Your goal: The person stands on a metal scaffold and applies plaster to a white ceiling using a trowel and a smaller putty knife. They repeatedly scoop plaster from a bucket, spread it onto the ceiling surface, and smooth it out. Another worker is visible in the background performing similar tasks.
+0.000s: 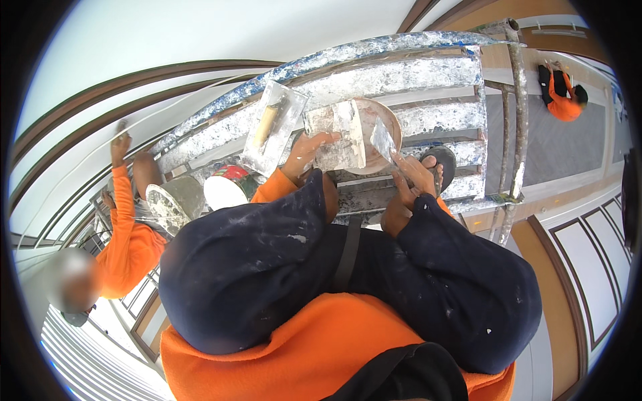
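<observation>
My left hand [307, 152] is closed at the near left edge of a flat, rectangular putty-smeared plate [349, 134], thumb lying along its top. What kind of tool the plate is I cannot tell. In my right hand [414, 177] is a putty knife [382, 142], its pale, smeared blade angled up and left toward the plate. Beneath both tools lies a round, pinkish container [390, 115], partly covered. Left of these, a plastering trowel [273, 125] with a yellowish handle rests on the planks.
I squat on a paint-spattered scaffold platform [441, 119] with a side rail [519, 113]. A putty-smeared bucket [175, 202] and a white round container [224, 192] stand at left. A co-worker in orange [130, 254] is close at left; another person [563, 97] is on the floor far right.
</observation>
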Available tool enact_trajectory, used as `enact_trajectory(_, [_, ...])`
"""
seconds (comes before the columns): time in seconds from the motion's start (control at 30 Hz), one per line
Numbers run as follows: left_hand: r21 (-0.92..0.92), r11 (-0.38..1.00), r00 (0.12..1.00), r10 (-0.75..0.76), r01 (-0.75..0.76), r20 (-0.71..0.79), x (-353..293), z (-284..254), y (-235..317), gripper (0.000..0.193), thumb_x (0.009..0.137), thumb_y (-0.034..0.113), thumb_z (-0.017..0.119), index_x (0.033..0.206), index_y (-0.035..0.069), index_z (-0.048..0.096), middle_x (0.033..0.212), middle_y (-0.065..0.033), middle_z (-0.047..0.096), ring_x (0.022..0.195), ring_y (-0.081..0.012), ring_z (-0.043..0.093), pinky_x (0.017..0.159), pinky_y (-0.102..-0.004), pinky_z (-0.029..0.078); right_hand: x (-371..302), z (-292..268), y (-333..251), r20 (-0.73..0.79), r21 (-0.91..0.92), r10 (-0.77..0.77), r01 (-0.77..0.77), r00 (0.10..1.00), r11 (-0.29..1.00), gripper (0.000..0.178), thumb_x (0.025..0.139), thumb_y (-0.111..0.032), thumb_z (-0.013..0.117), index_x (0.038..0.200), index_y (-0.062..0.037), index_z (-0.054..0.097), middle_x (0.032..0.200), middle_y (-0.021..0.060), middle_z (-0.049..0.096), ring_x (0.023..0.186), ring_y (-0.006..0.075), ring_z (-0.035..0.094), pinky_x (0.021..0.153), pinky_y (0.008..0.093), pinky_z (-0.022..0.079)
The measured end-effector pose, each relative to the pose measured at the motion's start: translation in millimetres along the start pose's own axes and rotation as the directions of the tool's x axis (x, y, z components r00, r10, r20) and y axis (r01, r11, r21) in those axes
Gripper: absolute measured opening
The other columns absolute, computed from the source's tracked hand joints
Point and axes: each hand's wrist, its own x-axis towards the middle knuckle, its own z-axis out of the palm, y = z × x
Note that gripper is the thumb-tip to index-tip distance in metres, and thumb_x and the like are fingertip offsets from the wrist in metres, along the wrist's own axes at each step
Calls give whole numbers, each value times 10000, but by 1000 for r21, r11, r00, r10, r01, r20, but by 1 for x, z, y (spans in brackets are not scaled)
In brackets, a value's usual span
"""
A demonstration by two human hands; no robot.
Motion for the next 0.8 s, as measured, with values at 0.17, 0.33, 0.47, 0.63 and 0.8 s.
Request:
enact_trajectory(0.17, [121, 976, 983, -182, 179, 15, 6, 5, 14, 429, 1014, 253, 556, 1316, -52, 575, 1270, -158, 647, 1259, -252, 578, 1076, -405, 449, 11, 0, 0, 150, -44, -16, 23, 989, 999, 494, 866, -10, 663, 1346, -123, 635, 1066, 168, 685, 933, 357, 664, 838, 355, 507])
enact_trajectory(0.33, [-395, 915, 982, -142, 83, -123, 5, 36, 74, 413, 945, 102, 647, 1320, -33, 542, 1205, -149, 668, 1133, -244, 661, 958, -375, 544, 2, -2, 2, 26, -95, 68, -65, 997, 993, 434, 903, -47, 660, 1334, -77, 628, 997, 123, 686, 899, 287, 685, 799, 361, 528])
enact_trajectory(0.47, [-154, 981, 936, 60, -121, -348, 11, 42, 77, 347, 895, 38, 713, 1223, 4, 605, 1097, -71, 676, 980, -146, 650, 875, -316, 534, -2, -30, 13, 234, 517, 450, -503, 862, 693, 433, 1014, -142, 562, 1426, -23, 505, 939, 107, 677, 753, 150, 676, 666, 240, 523])
enact_trajectory(0.63, [141, 967, 910, 247, -210, -334, 13, 47, 63, 278, 957, 109, 691, 1192, -19, 613, 1073, -42, 655, 996, -111, 595, 885, -285, 481, 2, -40, 11, 617, 681, 313, -690, 722, 247, 404, 1073, -195, 468, 1438, -22, 440, 914, 77, 641, 608, 107, 594, 512, 222, 463])
enact_trajectory(0.8, [342, 905, 917, 336, -251, -214, 10, 61, 64, 378, 967, 100, 668, 1303, -53, 587, 1143, -87, 676, 1049, -119, 590, 939, -291, 473, 34, -37, -6, 671, 606, 379, -766, 637, 215, 444, 1046, -186, 508, 1450, -25, 416, 888, 107, 608, 606, 171, 574, 484, 278, 463])
